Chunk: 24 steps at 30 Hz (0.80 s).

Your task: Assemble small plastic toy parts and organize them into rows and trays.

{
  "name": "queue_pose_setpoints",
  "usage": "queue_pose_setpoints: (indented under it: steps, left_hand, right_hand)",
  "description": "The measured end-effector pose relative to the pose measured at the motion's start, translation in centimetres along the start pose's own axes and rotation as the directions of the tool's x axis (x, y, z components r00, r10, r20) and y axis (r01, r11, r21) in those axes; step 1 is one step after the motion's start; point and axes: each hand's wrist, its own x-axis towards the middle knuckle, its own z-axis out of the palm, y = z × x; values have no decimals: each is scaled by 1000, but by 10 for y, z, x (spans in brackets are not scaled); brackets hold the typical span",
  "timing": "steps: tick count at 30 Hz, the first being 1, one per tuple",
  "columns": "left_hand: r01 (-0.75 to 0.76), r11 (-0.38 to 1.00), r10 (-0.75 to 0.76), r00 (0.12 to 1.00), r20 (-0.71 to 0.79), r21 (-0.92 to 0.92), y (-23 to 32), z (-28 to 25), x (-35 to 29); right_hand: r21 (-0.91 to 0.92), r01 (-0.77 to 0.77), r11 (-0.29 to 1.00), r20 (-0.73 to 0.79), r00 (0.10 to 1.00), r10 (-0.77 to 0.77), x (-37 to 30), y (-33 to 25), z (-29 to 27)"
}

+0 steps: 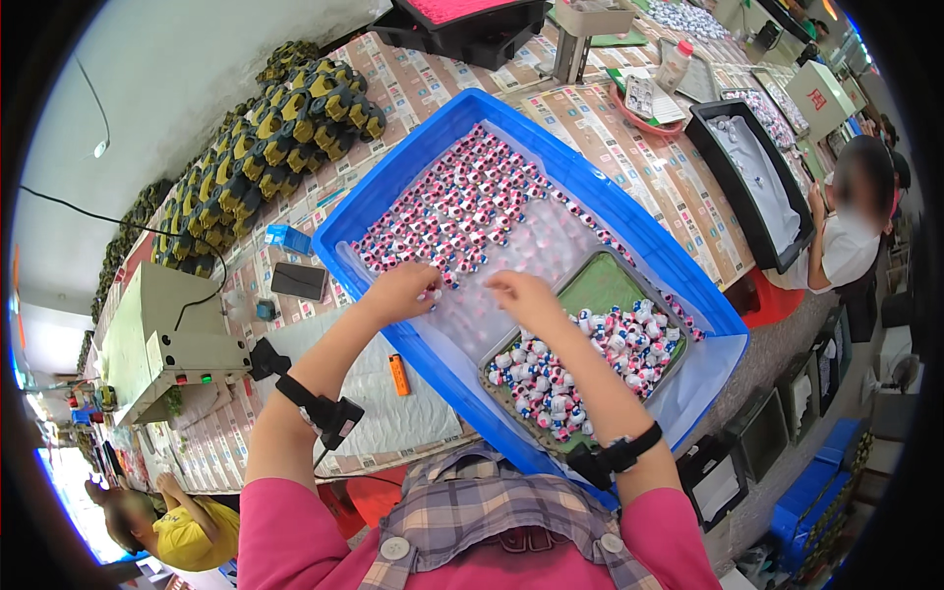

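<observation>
My left hand [401,293] is closed on a small white, pink and blue plastic figure [429,295], above the left edge of a big blue tray [629,185]. To its right my right hand [529,300] has its fingers bent together over the white sheet [462,324] lining the tray; whatever is in the fingertips is too small to make out. Close-set figures [442,202] cover the far part of the sheet, just beyond both hands. A green inner tray [602,285] at the near right holds a loose heap of similar figures [629,339], partly hidden by my right forearm.
Left of the tray are a phone [298,281], a blue carton [288,238], an orange lighter [398,375] and a pale green machine [177,344]. Black-and-yellow parts [285,128] are piled against the wall. A black bin [752,187] and a person [851,241] are at right; another person [192,526] sits lower left.
</observation>
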Motion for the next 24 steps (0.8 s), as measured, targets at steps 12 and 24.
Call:
queue_pose_setpoints:
  steps: [12,24]
  left_hand:
    - [-25,997,34,993,116,-79,-8,3,2]
    - [-52,985,57,998,-26,166,-28,25,10]
  right_hand:
    - [744,-430,512,211,878,431,38,9,100]
    - [140,-135,981,-270,948,169,36,3,93]
